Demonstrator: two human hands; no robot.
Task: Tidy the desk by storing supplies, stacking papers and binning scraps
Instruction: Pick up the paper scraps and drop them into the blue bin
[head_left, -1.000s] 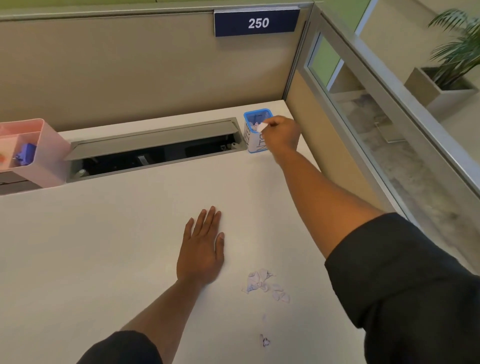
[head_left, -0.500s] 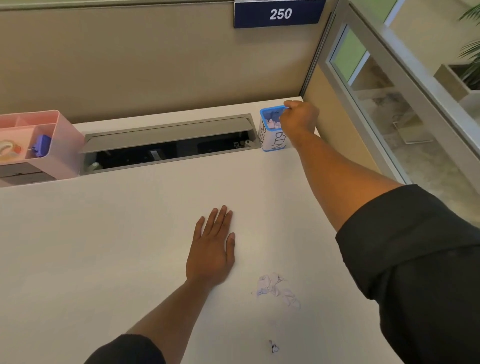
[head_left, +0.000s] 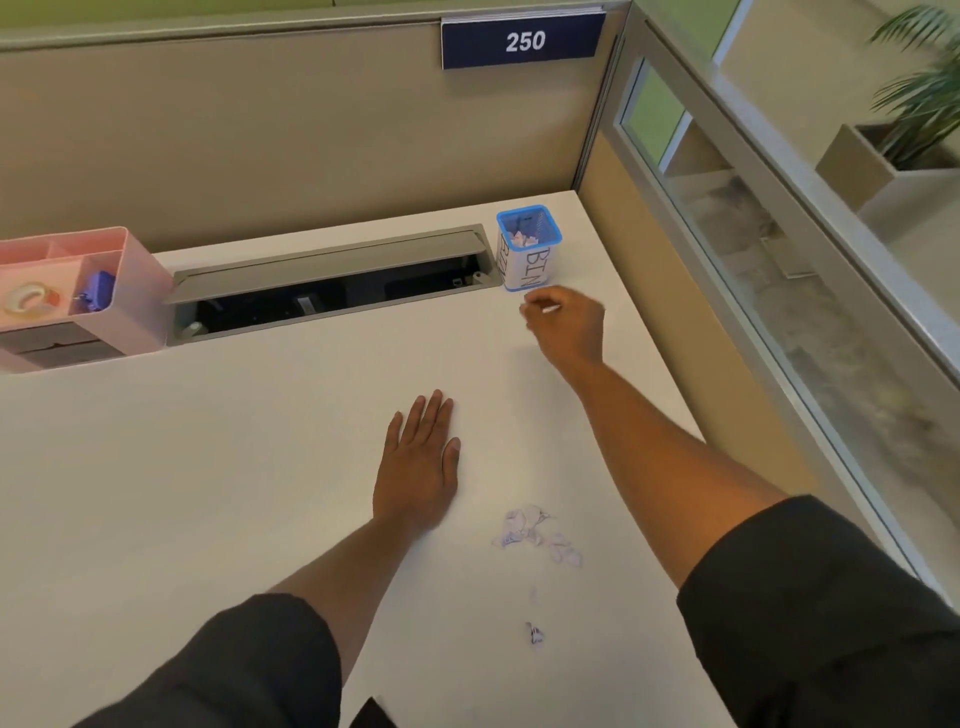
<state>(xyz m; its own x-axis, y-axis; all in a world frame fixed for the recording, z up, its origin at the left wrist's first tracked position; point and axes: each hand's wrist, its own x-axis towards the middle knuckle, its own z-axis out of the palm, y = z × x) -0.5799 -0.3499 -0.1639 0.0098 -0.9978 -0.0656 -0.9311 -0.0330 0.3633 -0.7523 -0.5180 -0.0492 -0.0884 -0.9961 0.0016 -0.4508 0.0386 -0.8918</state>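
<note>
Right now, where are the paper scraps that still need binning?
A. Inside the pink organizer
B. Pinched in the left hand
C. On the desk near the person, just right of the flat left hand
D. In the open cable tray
C: the crumpled paper scraps lie on the white desk just right of the left hand, which rests flat, well short of the blue-rimmed bin.

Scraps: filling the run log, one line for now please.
scraps: on desk | bin: part-filled | right hand: near bin | left hand: flat
</note>
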